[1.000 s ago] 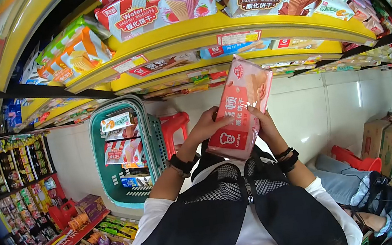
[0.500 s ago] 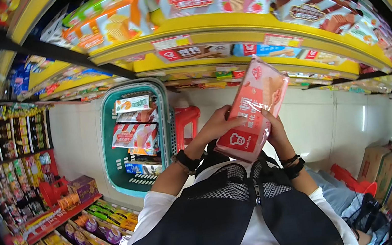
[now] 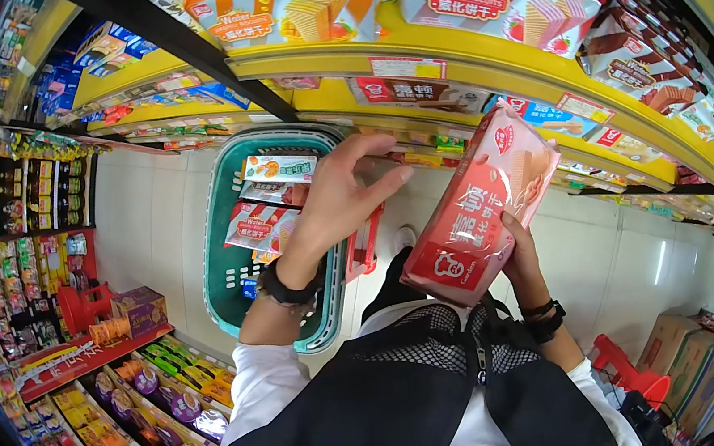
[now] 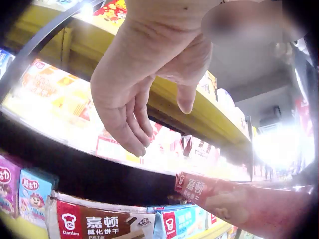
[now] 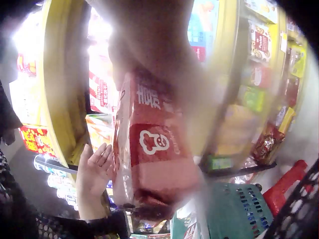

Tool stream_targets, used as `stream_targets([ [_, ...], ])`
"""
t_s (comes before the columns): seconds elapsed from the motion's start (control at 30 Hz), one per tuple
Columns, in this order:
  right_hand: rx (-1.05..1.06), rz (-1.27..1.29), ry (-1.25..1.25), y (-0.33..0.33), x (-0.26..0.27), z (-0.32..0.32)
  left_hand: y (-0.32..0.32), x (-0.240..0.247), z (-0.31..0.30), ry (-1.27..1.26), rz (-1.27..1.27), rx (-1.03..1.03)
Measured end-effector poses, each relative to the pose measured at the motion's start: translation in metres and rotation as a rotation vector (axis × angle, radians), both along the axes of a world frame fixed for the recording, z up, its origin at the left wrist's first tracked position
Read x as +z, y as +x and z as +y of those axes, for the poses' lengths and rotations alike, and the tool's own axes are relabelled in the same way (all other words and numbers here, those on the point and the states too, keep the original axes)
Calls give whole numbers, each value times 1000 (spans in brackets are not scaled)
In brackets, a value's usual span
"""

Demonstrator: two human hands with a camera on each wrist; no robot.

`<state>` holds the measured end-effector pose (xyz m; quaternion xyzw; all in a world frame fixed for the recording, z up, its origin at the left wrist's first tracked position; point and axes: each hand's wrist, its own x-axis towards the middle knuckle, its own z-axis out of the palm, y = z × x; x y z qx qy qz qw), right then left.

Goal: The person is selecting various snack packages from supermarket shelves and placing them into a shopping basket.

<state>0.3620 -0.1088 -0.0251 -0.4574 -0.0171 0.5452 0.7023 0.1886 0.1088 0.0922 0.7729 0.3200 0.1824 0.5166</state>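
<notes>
In the head view my right hand (image 3: 521, 254) grips the right edge of a pink wafer packet (image 3: 475, 212), held tilted in front of the vest. My left hand (image 3: 344, 196) is off the packet, over the right rim of the green basket (image 3: 212, 269), fingers relaxed and thumb spread. The left wrist view shows that hand (image 4: 149, 74) hanging with nothing in it, the packet (image 4: 244, 201) at lower right. From the right wrist the packet (image 5: 157, 149) fills the middle; my right hand is blurred above it, and the left hand (image 5: 94, 174) stands apart at its left.
Yellow shelves (image 3: 481, 71) of wafer packets run across the front. Several packs, one of them white (image 3: 280, 168), lie in the basket beside a red stool (image 3: 364, 244). Snack racks (image 3: 121, 416) stand at lower left, cardboard boxes (image 3: 695, 359) at lower right.
My left hand has let go of the packet and moved left, over the basket's edge. The right hand still holds the packet. The head view has shifted, bringing the basket further right.
</notes>
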Motion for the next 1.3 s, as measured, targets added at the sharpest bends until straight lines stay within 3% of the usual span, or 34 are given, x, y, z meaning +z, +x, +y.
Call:
stream_targets([
  [0.13,35,-30,49,-15,32,26,-17,-12,-8,-68,120,-184],
  [0.17,66,-71,79,-20,41,36,-17,-9,-11,-307,150,-207],
  [0.2,95,-110,104,-26,50,44,-18,-10,-13,-322,149,-209],
  [0.27,112,-124,99,-32,68,61,-19,-15,-18,-620,-141,-204],
  [0.3,152,-158,90,-33,73,70,-20,-18,-17,-635,-150,-149],
  [0.4,200,-200,90,-37,72,91,-28,-24,2,-540,-104,-112],
  [0.47,212,-203,92,-41,71,99,-31,-24,14,-653,-124,-101],
  [0.73,290,-80,107,-45,68,112,-44,-17,59,-643,-46,-204],
  [1.3,318,-40,106,-38,63,108,-13,-12,93,-508,135,-421],
])
